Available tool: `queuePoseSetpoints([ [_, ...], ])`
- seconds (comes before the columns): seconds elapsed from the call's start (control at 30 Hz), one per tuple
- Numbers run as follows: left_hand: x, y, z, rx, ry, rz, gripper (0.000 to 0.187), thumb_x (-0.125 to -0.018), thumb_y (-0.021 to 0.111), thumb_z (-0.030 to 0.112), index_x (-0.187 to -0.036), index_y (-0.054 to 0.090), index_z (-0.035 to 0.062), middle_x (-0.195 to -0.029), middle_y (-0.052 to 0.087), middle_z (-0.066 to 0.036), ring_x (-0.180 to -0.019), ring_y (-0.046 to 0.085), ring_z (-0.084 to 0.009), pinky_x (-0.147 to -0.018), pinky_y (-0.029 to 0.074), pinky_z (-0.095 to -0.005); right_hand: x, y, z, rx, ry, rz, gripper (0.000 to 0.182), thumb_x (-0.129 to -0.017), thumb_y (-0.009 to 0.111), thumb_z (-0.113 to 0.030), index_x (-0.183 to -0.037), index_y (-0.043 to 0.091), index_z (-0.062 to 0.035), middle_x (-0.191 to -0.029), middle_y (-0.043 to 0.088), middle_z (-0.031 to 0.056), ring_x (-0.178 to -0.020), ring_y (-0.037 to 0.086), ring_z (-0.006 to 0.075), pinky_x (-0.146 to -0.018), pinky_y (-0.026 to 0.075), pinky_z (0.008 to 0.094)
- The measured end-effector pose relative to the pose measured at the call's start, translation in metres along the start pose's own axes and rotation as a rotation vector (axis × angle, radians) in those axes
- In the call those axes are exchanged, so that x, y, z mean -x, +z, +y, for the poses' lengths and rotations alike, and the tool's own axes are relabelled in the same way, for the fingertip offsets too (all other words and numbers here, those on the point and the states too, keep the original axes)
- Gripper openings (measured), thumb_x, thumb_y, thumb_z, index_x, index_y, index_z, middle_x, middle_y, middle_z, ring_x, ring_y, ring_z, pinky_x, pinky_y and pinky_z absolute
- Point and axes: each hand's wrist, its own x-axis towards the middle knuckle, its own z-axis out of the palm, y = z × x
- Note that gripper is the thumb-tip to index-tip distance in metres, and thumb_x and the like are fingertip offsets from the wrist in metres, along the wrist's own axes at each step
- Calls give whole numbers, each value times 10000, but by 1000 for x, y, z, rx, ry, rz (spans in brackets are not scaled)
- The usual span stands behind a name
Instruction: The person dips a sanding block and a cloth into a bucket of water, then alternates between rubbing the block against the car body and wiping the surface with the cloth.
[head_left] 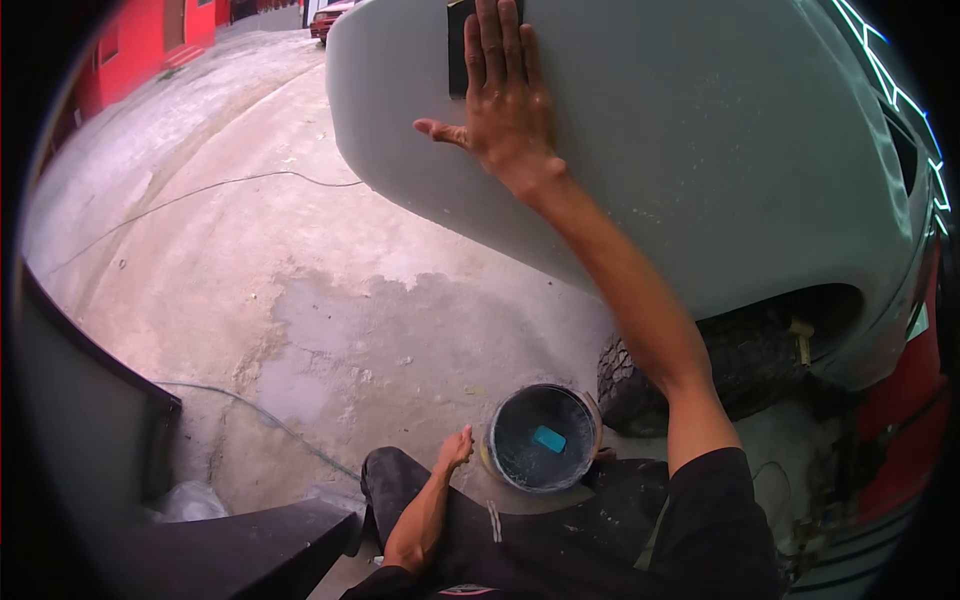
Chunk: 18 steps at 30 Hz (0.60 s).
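My right hand (pixel 508 105) lies flat at the top of the view, fingers stretched over a black sheet of sandpaper (pixel 457 55). It holds the sandpaper against a grey car body panel (pixel 680 140), thumb out to the left. My left hand (pixel 457 448) hangs near my left knee, fingers curled, with nothing visible in it. Just right of it is a round bucket (pixel 512 467) of dark liquid, with a blue block (pixel 549 439) in it. The sandpaper's far end is cut off by the frame.
Under the panel sits a worn tyre (pixel 635 390) in the wheel arch. A thin hose (pixel 270 418) crosses the concrete floor (pixel 200 320), partly stained by a wet-looking patch. Dark furniture-like surfaces (pixel 250 550) stand at lower left. A red building (pixel 140 45) and another car (pixel 328 18) are far off.
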Motion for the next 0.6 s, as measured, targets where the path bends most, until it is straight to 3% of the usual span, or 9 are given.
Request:
queuePoseSetpoints([
  [0.03, 2, -4, 0, 29, -5, 25, 858, -1064, 304, 688, -1063, 722, -62, -767, 726, -158, -611, 716, -273, -621, 566, -402, 16, -4, 5, 130, -18, -78, 1498, -687, 475, -979, -1650, -21, 56, -1757, -24, 203, -1634, -27, 339, -1337, 48, 469],
  [0.1, -3, 7, 7, 104, 3, 55, 872, -1062, 300, 694, -1065, 726, -67, -752, 720, -160, -612, 716, -277, -640, 569, -408, 94, -6, 19, 72, -25, -180, 1515, -668, 485, -982, -1649, -24, 55, -1755, -26, 209, -1633, -29, 340, -1337, 44, 473],
  [0.17, -7, 13, 2, 96, 17, 23, 874, -1061, 297, 697, -1040, 732, -60, -744, 721, -158, -622, 722, -282, -644, 570, -411, 157, -5, 27, 19, -19, -212, 1518, -662, 555, -963, -1660, -10, 32, -1761, -40, 187, -1635, -31, 332, -1337, 51, 465],
  [0.23, -6, 9, 4, 61, 31, 15, 872, -1059, 296, 701, -1016, 737, -51, -740, 723, -156, -629, 726, -284, -650, 571, -413, 150, -2, 24, -26, -21, -216, 1520, -664, 567, -959, -1659, -15, 32, -1760, -42, 191, -1635, -31, 333, -1338, 49, 465],
  [0.3, 1, 1, 9, -5, 50, 25, 867, -1056, 299, 705, -995, 741, -38, -740, 728, -154, -634, 729, -284, -659, 570, -413, 80, 1, 4, -52, -33, -192, 1518, -674, 520, -968, -1649, -37, 54, -1752, -32, 220, -1632, -29, 346, -1338, 40, 472],
  [0.4, 0, -2, 6, 3, 16, 49, 857, -1057, 295, 707, -968, 746, -16, -742, 732, -166, -642, 735, -287, -685, 571, -423, -6, 16, -33, -19, -61, -81, 1500, -702, 570, -937, -1649, -45, 51, -1755, -43, 211, -1634, -32, 341, -1338, 34, 461],
  [0.5, -3, 7, 8, 33, 87, 109, 859, -1054, 291, 714, -949, 751, -4, -739, 730, -169, -640, 731, -290, -702, 568, -433, 28, 8, -18, 89, -78, -78, 1477, -728, 607, -907, -1651, -39, 48, -1759, -47, 200, -1635, -28, 335, -1338, 31, 452],
  [0.6, -15, 14, 4, -43, 102, 20, 855, -1057, 287, 706, -928, 751, 0, -738, 729, -173, -640, 724, -303, -699, 559, -449, 147, 6, 12, 101, -85, -201, 1459, -738, 632, -887, -1655, -15, 46, -1761, -29, 194, -1636, -24, 332, -1338, 37, 454],
])
